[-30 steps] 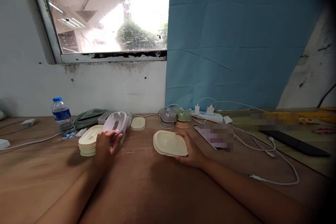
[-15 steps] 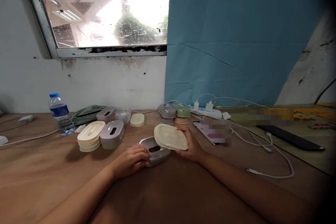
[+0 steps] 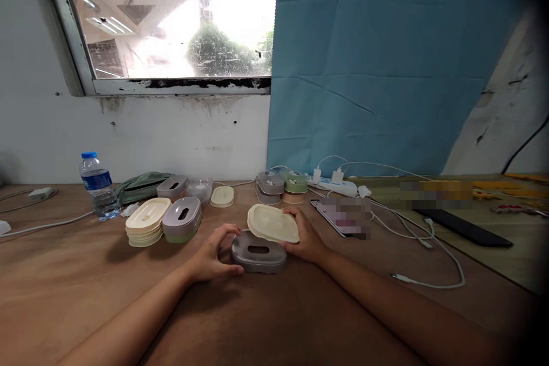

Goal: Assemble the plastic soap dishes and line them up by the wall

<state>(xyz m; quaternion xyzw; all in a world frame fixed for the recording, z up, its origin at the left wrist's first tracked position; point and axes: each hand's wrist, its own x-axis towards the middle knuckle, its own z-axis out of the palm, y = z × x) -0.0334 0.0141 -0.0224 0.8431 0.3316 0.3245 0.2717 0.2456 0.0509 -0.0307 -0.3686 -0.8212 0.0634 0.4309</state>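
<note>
A cream plastic lid [image 3: 273, 223] is tilted above the back of a grey oval box [image 3: 258, 260] with a dark slot in its top. My right hand [image 3: 306, 237] pinches that lid by its right edge, thumb below and fingers behind. At the box's left end, my left hand [image 3: 217, 257] is open in a C shape, thumb and forefinger spread at the front and back corners. Whether those fingertips touch the box I cannot tell. To the left are a stack of cream lids [image 3: 148, 217] and a lilac box with a green base [image 3: 183, 220].
Along the wall stand a water bottle [image 3: 98, 183], a green pouch [image 3: 141, 185], a clear container [image 3: 199, 189], a small cream lid [image 3: 222, 197] and grey and green boxes [image 3: 295, 182]. A phone [image 3: 332, 217], white cables [image 3: 446, 283] and a power strip [image 3: 343, 186] lie right.
My left hand has opened and drawn left off the box's top. The grey box has turned straighter and sits slightly further right. The cream lid stays in my right hand.
</note>
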